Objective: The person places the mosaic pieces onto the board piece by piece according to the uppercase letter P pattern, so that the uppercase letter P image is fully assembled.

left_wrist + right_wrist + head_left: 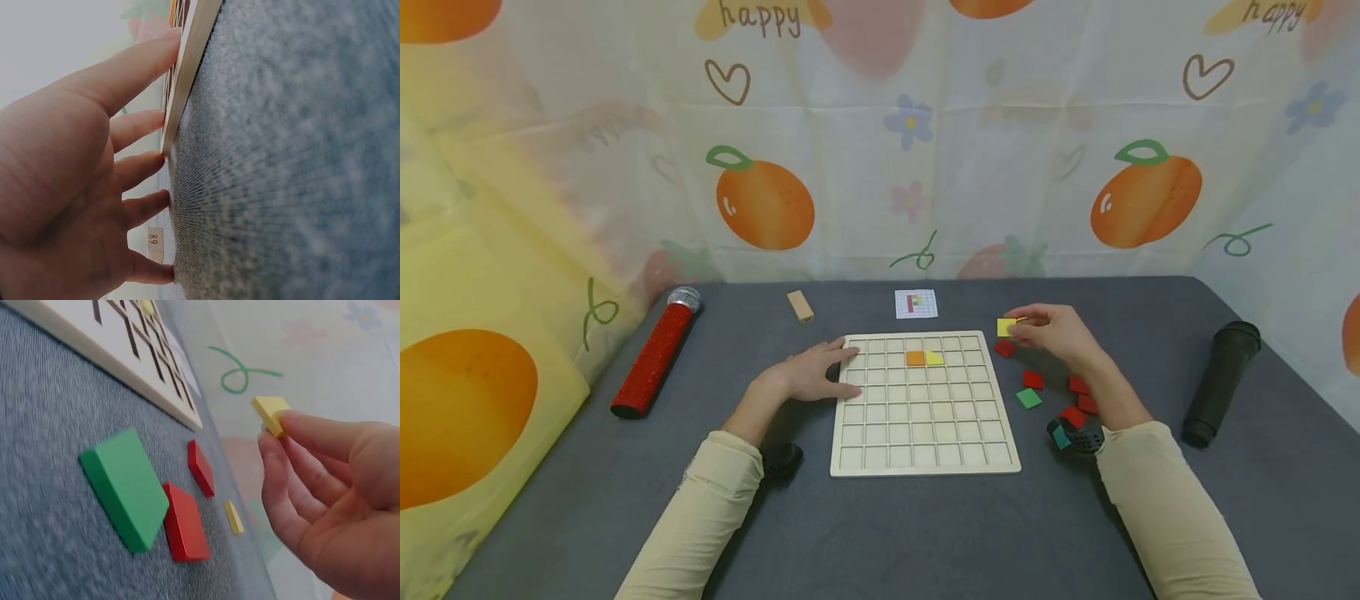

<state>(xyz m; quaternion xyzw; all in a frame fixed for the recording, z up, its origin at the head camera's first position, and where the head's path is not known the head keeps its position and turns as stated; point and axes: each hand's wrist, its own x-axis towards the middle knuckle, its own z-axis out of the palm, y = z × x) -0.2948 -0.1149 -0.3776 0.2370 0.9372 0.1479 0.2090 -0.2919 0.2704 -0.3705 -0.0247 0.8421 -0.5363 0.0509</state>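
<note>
My right hand (1051, 332) pinches a yellow square tile (269, 412) between thumb and fingers, raised above the table just beyond the board's far right corner. A pale wooden grid board (925, 433) lies flat in the middle. My left hand (808, 373) rests at its left edge with fingers spread, thumb and index finger touching the rim. One orange tile (915, 358) and one yellow tile (934, 358) sit side by side in cells of an upper row. Under the right hand lie a green tile (125, 490), red tiles (186, 524) and another yellow tile (234, 517).
Behind the board lie a small printed pattern card (916, 304) and a wooden block (801, 307). A red glittery microphone (655, 358) is at the left, a black cylinder (1221, 383) at the right. More red tiles (1078, 384) and a teal tile (1061, 437) lie by the right forearm.
</note>
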